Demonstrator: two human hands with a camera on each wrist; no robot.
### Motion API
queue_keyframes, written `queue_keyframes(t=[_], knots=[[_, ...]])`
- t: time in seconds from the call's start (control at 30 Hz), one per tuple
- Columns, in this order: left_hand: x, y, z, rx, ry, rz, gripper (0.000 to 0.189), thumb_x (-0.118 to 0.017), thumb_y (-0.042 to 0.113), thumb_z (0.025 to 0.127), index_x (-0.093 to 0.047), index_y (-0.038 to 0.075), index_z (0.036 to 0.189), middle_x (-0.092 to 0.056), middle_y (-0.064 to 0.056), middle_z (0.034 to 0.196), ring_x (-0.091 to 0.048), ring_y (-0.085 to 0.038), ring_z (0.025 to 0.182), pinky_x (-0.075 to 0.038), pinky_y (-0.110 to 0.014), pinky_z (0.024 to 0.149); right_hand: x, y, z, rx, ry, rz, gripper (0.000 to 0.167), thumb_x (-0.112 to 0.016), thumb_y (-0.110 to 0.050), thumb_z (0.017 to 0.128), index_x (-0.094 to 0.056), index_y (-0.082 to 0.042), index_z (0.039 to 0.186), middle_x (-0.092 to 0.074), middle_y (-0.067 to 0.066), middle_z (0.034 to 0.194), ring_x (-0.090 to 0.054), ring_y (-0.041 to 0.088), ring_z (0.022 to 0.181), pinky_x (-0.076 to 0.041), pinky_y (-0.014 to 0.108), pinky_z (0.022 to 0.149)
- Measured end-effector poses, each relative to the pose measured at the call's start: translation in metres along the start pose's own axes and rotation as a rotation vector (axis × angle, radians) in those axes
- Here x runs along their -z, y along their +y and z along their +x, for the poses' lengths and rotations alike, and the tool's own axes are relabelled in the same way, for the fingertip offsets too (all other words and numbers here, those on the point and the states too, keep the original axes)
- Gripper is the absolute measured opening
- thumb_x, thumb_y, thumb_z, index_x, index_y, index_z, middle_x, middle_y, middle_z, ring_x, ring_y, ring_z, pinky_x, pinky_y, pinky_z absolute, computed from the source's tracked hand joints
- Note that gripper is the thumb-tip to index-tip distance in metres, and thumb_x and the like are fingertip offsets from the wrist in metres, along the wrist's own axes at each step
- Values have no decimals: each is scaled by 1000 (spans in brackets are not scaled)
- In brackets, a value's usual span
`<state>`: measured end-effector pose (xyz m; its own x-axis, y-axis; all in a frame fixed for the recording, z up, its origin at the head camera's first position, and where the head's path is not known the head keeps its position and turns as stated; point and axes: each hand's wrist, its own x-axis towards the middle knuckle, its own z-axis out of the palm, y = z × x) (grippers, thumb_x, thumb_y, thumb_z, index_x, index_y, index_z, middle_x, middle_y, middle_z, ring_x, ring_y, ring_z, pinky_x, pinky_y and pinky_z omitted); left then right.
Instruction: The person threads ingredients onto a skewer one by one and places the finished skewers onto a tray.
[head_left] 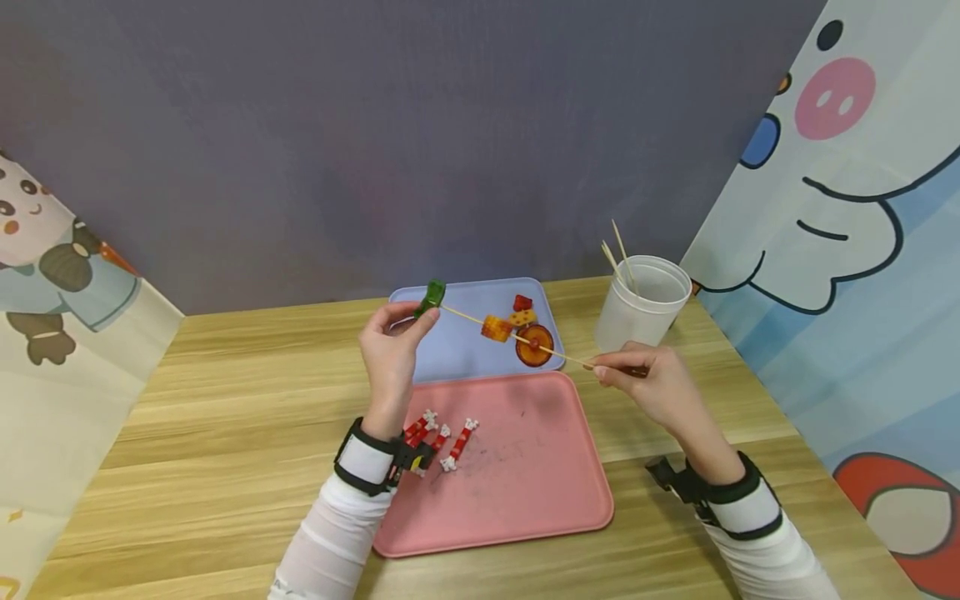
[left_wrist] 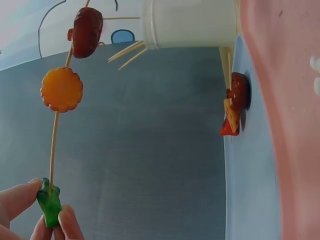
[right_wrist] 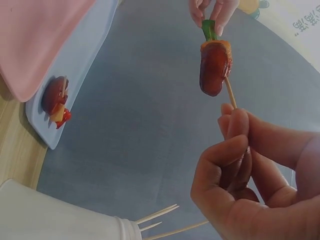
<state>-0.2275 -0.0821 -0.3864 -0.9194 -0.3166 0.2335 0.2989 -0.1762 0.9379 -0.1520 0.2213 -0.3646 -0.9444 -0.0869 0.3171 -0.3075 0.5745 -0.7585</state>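
Note:
Between both hands runs a thin wooden skewer (head_left: 566, 357). My right hand (head_left: 660, 383) pinches its lower end, with the fingers curled. A glossy green piece (left_wrist: 49, 204) is pinched in my left hand (head_left: 393, 354) at the skewer's far end; how deep the stick goes into it cannot be told. Threaded along the stick are an orange scalloped slice (left_wrist: 61, 89) and a glossy brown-red rounded piece (left_wrist: 87, 32), the latter nearer my right hand. The right wrist view shows these pieces overlapping, with the left hand behind.
On the blue tray (head_left: 457, 354) lie a red piece (head_left: 522, 302), a yellow piece with holes (head_left: 522, 317) and a brown piece (right_wrist: 54, 95). The pink tray (head_left: 532, 483) in front carries several red-and-white wrapped sticks (head_left: 459, 446). A white tub (head_left: 637, 321) with skewers stands right.

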Motion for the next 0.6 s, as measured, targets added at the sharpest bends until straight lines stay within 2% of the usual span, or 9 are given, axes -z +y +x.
queue_keyframes(t=[0.2,0.27,0.47,0.6], knots=[[-1,3,-2,-6,12,56,33,-81,11,74,-66,-3,100,-62,-7,95,-63,-16,80,-53,-21,71,-1,0,-1,4,8,1,12,-74,-9,81,-76,-4,91,-65,5,73,-50,2,59,-40,19,50],[-2,9,-4,-15,17,78,33,-80,10,75,-66,-4,101,-63,-9,96,-63,-17,80,-53,-20,70,-2,0,-1,8,12,2,11,-74,-8,80,-76,-4,91,-65,5,72,-50,2,59,-39,19,50],[-6,28,-13,-73,51,125,31,-79,5,75,-65,-10,98,-64,-17,92,-63,-16,74,-53,-18,66,-7,-2,-3,15,16,6,11,-75,-7,79,-76,-4,90,-65,6,72,-50,2,58,-40,19,49],[-7,29,-14,-108,52,124,31,-79,4,74,-64,-11,96,-64,-22,90,-62,-14,71,-53,-18,64,-9,-2,-3,11,23,12,11,-75,-8,80,-76,-4,89,-65,6,71,-49,1,57,-39,19,48]])
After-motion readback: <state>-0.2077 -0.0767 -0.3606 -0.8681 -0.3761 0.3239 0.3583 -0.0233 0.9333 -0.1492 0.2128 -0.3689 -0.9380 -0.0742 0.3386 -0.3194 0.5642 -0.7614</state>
